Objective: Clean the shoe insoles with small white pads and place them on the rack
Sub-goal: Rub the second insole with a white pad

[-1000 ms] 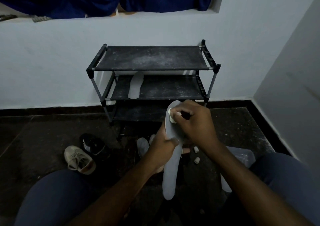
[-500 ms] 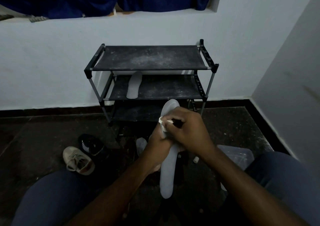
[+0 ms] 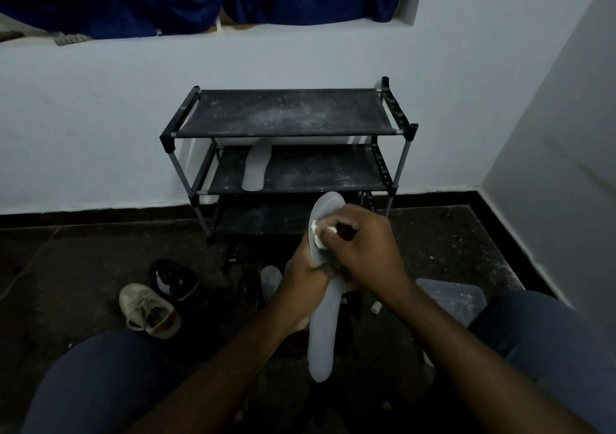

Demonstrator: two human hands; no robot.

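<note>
The left hand (image 3: 308,280) grips a grey insole (image 3: 321,333) at its middle. The right hand (image 3: 363,250) pinches a white pad (image 3: 316,233), seemingly pressed to the insole's upper part. A second insole (image 3: 255,165) lies on the middle shelf of the rack (image 3: 286,113).

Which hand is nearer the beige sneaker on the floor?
Left. The left hand grips the grey insole on the side toward the beige sneaker; the right hand, pressing a white pad to the insole, lies beyond it, farther from the sneaker.

The single head-worn camera looked forward and down from a seated height; hands close below; the rack (image 3: 286,113) farther ahead against the wall (image 3: 100,100).
</note>
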